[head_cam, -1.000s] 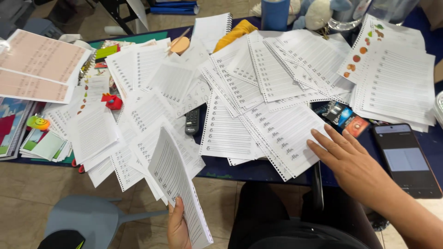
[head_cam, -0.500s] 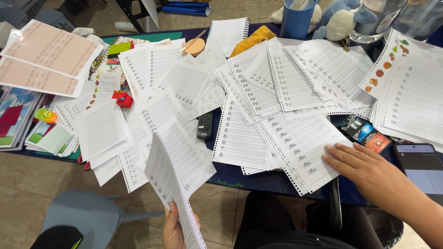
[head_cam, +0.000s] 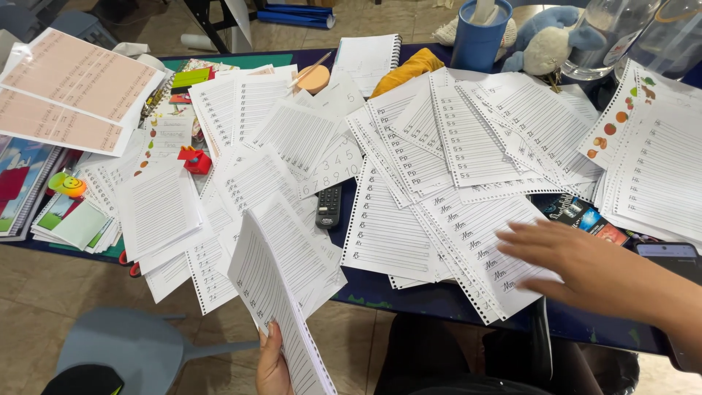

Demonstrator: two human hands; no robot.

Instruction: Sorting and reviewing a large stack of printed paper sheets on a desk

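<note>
Hands split, your left hand gripping a stack of lined sheets upright below the surface edge, your right hand flat, fingers spread, on the perforated worksheet at front right, black remote just left among paper piles.

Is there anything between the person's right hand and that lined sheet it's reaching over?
Nothing visible does. The right hand hovers directly over the white lined punched-edge worksheet, fingers spread, with no other object lying between them.
</note>
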